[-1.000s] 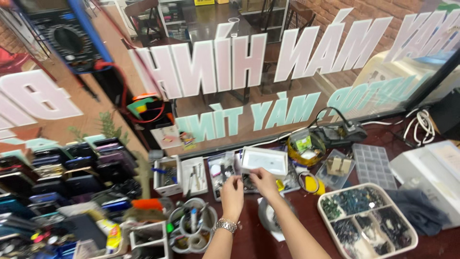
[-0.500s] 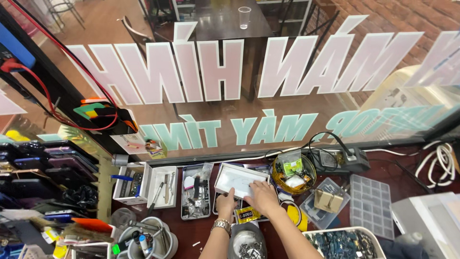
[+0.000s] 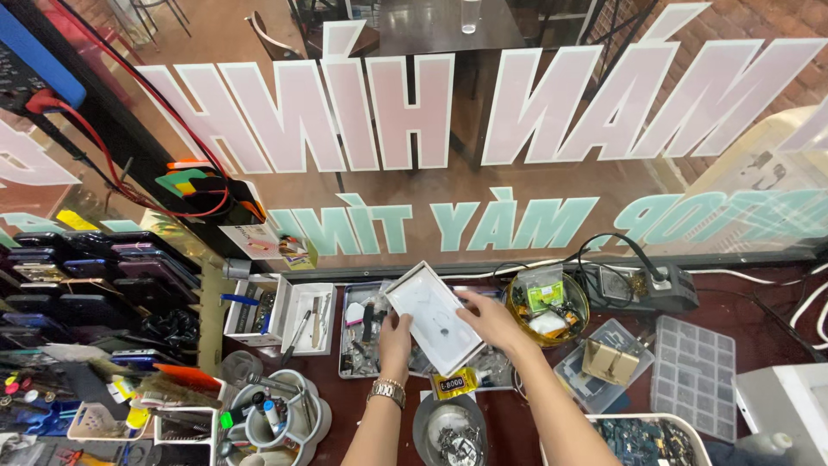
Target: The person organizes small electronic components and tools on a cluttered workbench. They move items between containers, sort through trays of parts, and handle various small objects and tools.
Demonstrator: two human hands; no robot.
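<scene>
Both my hands hold a shallow white rectangular tray (image 3: 434,316) lifted and tilted above the workbench, with a few tiny dark parts lying inside it. My left hand (image 3: 395,332), with a metal wristwatch (image 3: 387,392) on the wrist, grips the tray's lower left edge. My right hand (image 3: 493,318) grips its right edge. Under the tray lies a metal tray of small tools and parts (image 3: 358,335).
A round clear bowl of packets (image 3: 547,306) sits to the right, with a black power strip (image 3: 645,286) behind it. A clear compartment box (image 3: 693,373), white tool trays (image 3: 308,318), cups of tools (image 3: 274,418) and racks of phones (image 3: 82,267) surround the hands. A glass window stands behind.
The camera has tilted up and left. My hands have lifted the white tray off the bench and tilted it, gripping it at both sides.
</scene>
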